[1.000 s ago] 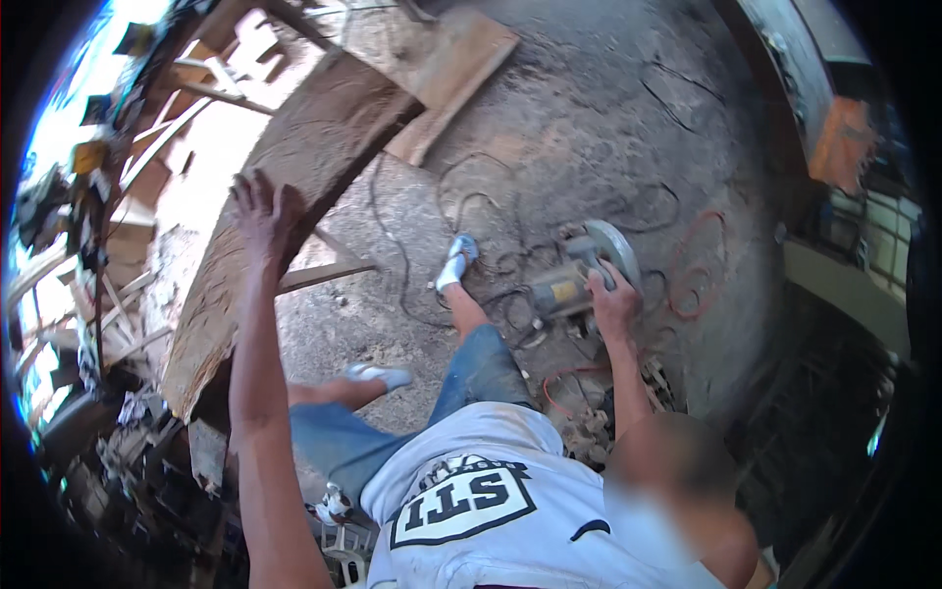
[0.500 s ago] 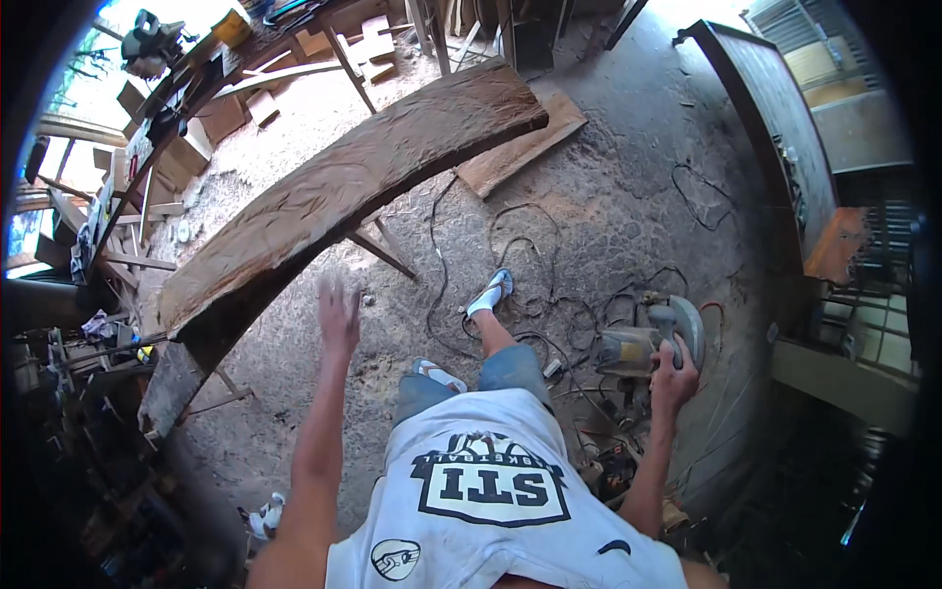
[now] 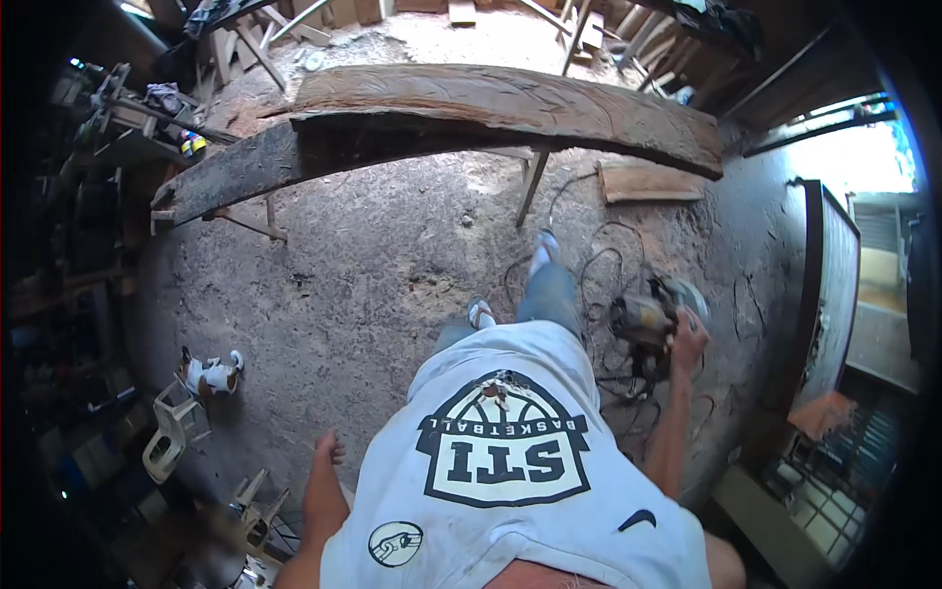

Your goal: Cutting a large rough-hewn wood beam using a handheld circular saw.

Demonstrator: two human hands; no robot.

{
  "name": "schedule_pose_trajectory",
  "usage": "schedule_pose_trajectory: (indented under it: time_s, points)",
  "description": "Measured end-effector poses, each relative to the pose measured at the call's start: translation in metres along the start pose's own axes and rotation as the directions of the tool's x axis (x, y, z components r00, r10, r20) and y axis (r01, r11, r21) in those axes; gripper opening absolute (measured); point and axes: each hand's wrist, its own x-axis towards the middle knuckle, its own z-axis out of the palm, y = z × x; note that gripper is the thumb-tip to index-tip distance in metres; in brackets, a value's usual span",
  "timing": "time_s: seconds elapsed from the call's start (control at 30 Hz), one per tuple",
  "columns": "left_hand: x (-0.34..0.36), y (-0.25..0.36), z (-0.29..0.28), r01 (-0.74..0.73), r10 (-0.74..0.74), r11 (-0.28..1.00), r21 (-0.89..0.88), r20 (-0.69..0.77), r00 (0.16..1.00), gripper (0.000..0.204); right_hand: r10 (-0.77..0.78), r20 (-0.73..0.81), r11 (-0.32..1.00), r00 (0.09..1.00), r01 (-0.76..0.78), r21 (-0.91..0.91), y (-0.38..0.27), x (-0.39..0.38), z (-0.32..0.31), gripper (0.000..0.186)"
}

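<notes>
In my right hand [image 3: 689, 339] is a circular saw [image 3: 642, 320], with a yellowish-grey body and a rounded grey guard. My fingers wrap its handle, and it hangs at my right side above the floor. My left hand [image 3: 331, 450] hangs low at my left side, fingers loosely bent and a little apart, holding nothing. Ahead of me a long, thick, curved wooden slab [image 3: 510, 98] with a rough-carved face rests on a trestle. A narrower grey board [image 3: 235, 179] at its left end also has a support beneath it.
Cables [image 3: 603, 250] lie looped on the floor near my right foot. A wooden plank [image 3: 653, 183] lies beyond them. At left stand a white plastic chair [image 3: 165, 447] and a small white-and-brown animal [image 3: 209, 373]. A framed panel [image 3: 832, 285] leans at right.
My view has turned left, so the slab now lies across the top. My left hand has dropped from near the slab to my side. The saw stays in my right hand.
</notes>
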Motion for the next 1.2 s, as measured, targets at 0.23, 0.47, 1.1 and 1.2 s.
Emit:
schedule_pose_trajectory:
  time_s: [0.23, 0.47, 1.1, 1.2]
  points:
    - [-0.007, 0.152, 0.039, -0.448, 0.457, 0.889, -0.097, 0.255, 0.852, 0.065, 0.094, 0.276, 0.95, 0.957, -0.004, -0.313, -0.019, -0.015, 0.142, 0.035]
    - [-0.072, 0.266, -0.017, -0.537, 0.559, 0.829, -0.155, 0.203, 0.804, 0.059, -0.358, 0.748, 0.382, 0.56, 0.818, -0.43, 0.075, 0.013, 0.252, 0.032]
    - [-0.065, 0.596, -0.186, -0.824, 0.997, -0.064, 0.563, 0.005, -0.074, 0.029, 0.207, 0.146, 0.863, 0.968, -0.11, -0.493, -0.026, -0.246, 0.375, 0.053]
    - [-0.108, 0.741, -0.186, -0.644, 0.832, -0.489, 0.589, 0.094, -0.546, 0.036, 0.267, 0.052, 0.865, 0.962, -0.215, -0.453, -0.052, -0.298, 0.378, 0.046]
